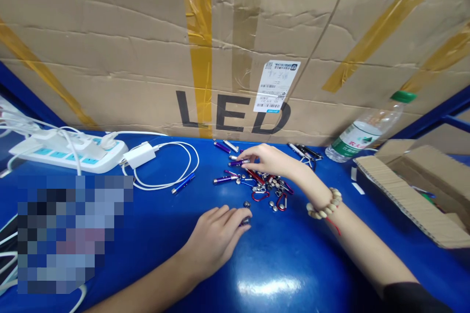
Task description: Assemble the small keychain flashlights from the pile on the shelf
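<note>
My left hand (220, 234) is closed low over the blue tabletop. Its thumb and forefinger pinch a small dark, shiny piece (245, 221), mostly covered by the fingers. Just beyond those fingertips lie small round metal button cells (247, 204). Farther back, my right hand (270, 160) reaches in from the right, its thumb and fingers round a purple mini flashlight (238, 162). Beneath and beside it is a pile of red, purple and silver parts with red carabiner clips (260, 196). Another purple mini flashlight (224, 180) lies to the left of the pile.
A blue penlight (183, 183) lies left of the pile, near a white charger (140, 155) and its cable. A white power strip (69, 156) stands at the left. On the right are a water bottle (362, 134) and an open carton (400, 190). A large cardboard box (147, 58) borders the back.
</note>
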{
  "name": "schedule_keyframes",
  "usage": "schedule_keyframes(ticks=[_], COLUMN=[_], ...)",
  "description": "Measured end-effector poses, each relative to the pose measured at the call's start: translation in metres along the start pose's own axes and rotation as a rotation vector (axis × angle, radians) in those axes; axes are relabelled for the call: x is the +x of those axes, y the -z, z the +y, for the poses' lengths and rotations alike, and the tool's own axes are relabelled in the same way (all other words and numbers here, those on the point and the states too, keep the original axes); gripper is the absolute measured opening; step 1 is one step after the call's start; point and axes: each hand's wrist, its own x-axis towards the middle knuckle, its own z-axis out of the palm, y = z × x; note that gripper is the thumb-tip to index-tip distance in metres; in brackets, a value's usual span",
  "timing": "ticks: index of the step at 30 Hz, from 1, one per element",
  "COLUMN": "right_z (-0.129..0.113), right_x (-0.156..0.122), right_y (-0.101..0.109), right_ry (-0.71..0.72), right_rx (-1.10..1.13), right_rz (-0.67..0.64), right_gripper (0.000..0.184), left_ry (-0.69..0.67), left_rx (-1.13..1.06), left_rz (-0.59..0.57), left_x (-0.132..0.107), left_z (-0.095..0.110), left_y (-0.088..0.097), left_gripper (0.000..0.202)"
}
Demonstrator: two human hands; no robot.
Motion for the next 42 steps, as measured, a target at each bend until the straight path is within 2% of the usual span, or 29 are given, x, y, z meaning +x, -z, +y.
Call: schedule_keyframes(ticks=[4,7,10,12,15,18,23,25,28,30,33,37,39,42], right_z=[-0.004,-0.006,-0.006,-0.005,-0.003,-0.006,-0.015,-0.015,-0.010,-0.008,-0.009,-0.014,-0.013,-0.009], right_x=[0.003,0.004,0.002,-0.002,-0.013,-0.020,-0.017,-0.013,-0.011,-0.012,-0.018,-0.026,-0.027,-0.025], right_y=[-0.008,-0.010,-0.003,0.005,0.018,0.025,0.017,0.011,0.007,0.010,0.021,0.032,0.030,0.022], right_ry=[-0.040,-0.046,-0.027,-0.050,-0.185,-0.345,-0.476,-0.427,-0.277,-0.240,-0.342,-0.644,-0.670,-0.620], right_rx=[-0.095,-0.126,-0.056,-0.026,-0.048,-0.111,-0.188,-0.155,-0.059,-0.055,-0.124,-0.227,-0.226,-0.202], right_rz=[-0.033,-0.008,0.063,0.057,-0.137,-0.321,-0.502,-0.478,-0.338,-0.270,-0.258,-0.448,-0.509,-0.509], right_gripper=[0.025,0.027,0.032,0.031,0.028,0.036,0.035,0.030,0.019,0.021,0.030,0.036,0.034,0.029], left_ry=[0.000,-0.004,-0.015,-0.021,-0.023,-0.024,-0.011,-0.003,0.000,0.000,-0.002,-0.015,-0.017,-0.015], left_rx=[0.001,0.002,0.006,0.012,0.022,0.039,0.062,0.067,0.069,0.064,0.057,0.050,0.052,0.056], left_rz=[0.002,0.001,0.018,0.038,0.055,0.056,0.046,0.043,0.041,0.040,0.041,0.048,0.053,0.061], left_x=[0.000,-0.001,0.000,0.000,0.001,0.001,0.001,0.001,0.001,0.000,0.000,0.000,0.001,0.001], left_z=[0.000,0.001,0.001,0.001,0.001,0.000,0.000,0.000,-0.001,-0.001,-0.001,0.000,0.000,0.000], left_y=[0.000,0.000,0.001,0.002,0.002,0.003,0.003,0.003,0.003,0.003,0.003,0.004,0.004,0.005], left_gripper=[0.013,0.014,0.015,0.015,0.016,0.017,0.016,0.016,0.016,0.015,0.015,0.016,0.016,0.017])
